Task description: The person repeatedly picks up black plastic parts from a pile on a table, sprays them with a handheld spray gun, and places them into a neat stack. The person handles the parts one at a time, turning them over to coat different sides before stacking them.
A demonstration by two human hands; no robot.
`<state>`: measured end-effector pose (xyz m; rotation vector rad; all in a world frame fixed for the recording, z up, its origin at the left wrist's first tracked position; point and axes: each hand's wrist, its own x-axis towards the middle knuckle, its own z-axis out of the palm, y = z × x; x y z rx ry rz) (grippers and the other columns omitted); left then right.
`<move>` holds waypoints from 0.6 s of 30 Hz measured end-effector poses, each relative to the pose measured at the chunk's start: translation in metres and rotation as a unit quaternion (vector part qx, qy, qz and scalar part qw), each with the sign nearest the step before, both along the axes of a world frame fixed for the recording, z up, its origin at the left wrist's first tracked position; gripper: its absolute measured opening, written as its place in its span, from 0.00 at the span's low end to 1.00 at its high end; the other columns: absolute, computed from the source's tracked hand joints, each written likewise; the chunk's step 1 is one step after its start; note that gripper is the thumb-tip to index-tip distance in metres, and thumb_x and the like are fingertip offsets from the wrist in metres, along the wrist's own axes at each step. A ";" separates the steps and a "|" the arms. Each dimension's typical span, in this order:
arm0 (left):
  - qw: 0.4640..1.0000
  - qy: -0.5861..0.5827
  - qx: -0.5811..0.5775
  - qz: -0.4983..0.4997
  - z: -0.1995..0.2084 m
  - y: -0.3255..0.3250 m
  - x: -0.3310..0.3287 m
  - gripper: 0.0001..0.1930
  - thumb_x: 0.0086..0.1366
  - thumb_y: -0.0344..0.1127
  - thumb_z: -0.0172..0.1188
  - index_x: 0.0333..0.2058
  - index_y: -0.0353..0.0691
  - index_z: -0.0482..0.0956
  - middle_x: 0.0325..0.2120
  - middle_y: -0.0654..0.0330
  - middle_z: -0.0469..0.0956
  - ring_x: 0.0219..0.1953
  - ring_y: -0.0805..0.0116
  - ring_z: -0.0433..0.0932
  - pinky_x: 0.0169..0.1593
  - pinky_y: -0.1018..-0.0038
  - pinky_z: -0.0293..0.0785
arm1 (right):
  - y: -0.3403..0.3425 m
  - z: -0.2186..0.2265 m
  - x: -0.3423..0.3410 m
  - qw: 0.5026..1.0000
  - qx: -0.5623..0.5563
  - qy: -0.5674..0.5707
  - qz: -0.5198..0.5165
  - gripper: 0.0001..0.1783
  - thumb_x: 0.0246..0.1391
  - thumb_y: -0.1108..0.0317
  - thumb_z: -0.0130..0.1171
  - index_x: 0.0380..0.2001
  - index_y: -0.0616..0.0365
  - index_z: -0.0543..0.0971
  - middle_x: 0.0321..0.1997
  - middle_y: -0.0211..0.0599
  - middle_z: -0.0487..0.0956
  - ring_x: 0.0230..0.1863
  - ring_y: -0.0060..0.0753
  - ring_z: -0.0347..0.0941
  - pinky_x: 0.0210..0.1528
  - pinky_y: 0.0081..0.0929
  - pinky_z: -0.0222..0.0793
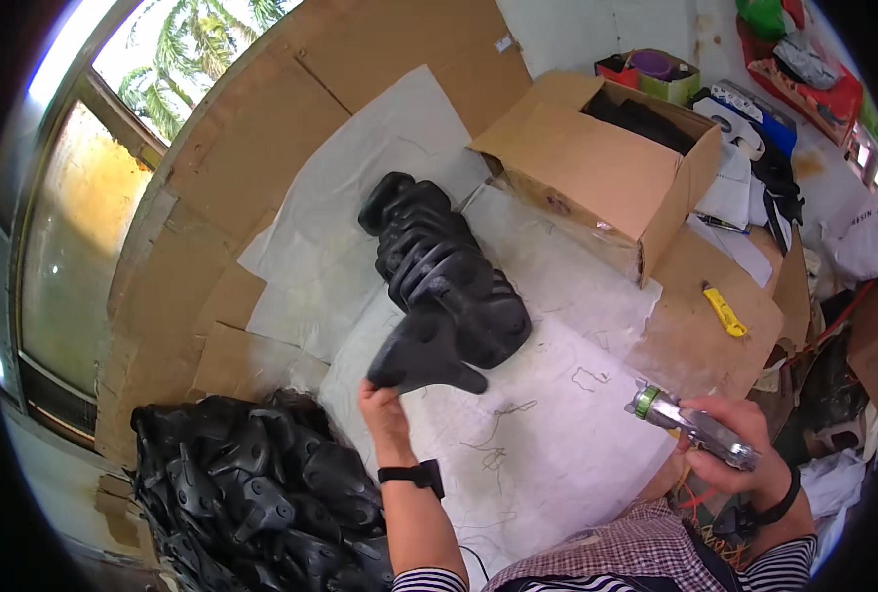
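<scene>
My left hand (384, 422) is closed on the lower left tip of a smooth black moulded piece (421, 350), which has a broad body and narrow ends. That piece lies against the near end of a row of similar black pieces (434, 242), stacked close together on the white sheet (557, 380). Over at the right, my right hand (740, 444) wraps around a shiny silver metal hand tool (700, 429) with a green ring near its front. The tool's front end points left toward the black pieces, apart from them. Its exact kind does not show.
A big heap of black pieces (251, 493) stands at the lower left. An open cardboard box (597, 168) with dark contents is at the back right. A yellow utility knife (724, 309) lies on cardboard at the right. Loose threads (498, 444) are scattered on the sheet.
</scene>
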<state>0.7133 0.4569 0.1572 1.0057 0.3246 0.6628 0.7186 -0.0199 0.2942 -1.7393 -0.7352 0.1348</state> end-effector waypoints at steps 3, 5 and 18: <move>0.992 0.090 0.039 -0.075 -0.059 -0.006 0.031 0.24 0.45 0.16 0.51 0.46 0.29 0.74 0.43 0.53 0.77 0.47 0.60 0.75 0.54 0.69 0.69 | -0.001 -0.023 -0.007 0.990 -0.067 0.124 -0.013 0.27 0.45 0.70 0.65 0.51 0.63 0.73 0.36 0.37 0.78 0.35 0.24 0.75 0.39 0.20 0.70; 0.973 0.179 0.121 -0.076 -0.051 -0.047 0.065 0.24 0.43 0.18 0.61 0.44 0.32 0.75 0.39 0.58 0.78 0.43 0.65 0.75 0.51 0.71 0.68 | -0.006 -0.037 -0.012 0.980 -0.069 0.185 -0.018 0.27 0.46 0.69 0.66 0.52 0.63 0.73 0.38 0.35 0.78 0.38 0.22 0.73 0.42 0.19 0.68; 0.980 0.107 0.117 -0.119 0.002 -0.066 0.033 0.25 0.41 0.19 0.65 0.43 0.31 0.77 0.37 0.58 0.80 0.40 0.66 0.78 0.50 0.70 0.71 | 0.002 -0.030 -0.013 0.983 -0.104 0.150 -0.015 0.27 0.48 0.68 0.65 0.53 0.62 0.72 0.36 0.35 0.78 0.36 0.22 0.74 0.40 0.21 0.70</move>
